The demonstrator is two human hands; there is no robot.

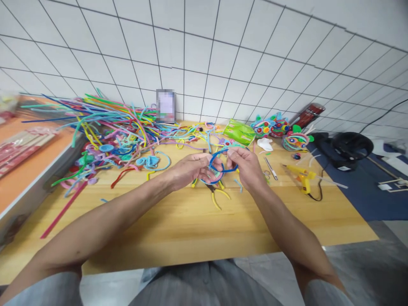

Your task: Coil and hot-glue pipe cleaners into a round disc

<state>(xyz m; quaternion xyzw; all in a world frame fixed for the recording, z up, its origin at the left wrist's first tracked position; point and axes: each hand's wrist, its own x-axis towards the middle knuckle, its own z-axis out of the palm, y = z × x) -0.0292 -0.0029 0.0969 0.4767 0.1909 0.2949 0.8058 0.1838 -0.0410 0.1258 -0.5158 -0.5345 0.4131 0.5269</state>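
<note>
Between my hands is a blue pipe cleaner (228, 171) bent into a ring. My left hand (194, 169) is closed on its left side, thumb against fingers. On its upper right side, my right hand (244, 163) pinches the same ring. Just below and behind my left fingers lies a round pipe-cleaner piece (216, 182) in pink, teal and blue, partly covered by the hand. Yellow-handled pliers (218, 199) rest on the table under the hands.
A big heap of coloured pipe cleaners (117, 123) covers the table's left back. A phone (166, 105) leans on the tiled wall. Colourful finished pieces (296, 140) and a green packet (238, 132) stand at the back right. A yellow glue gun (301, 177) and a craft knife (270, 168) lie rightward.
</note>
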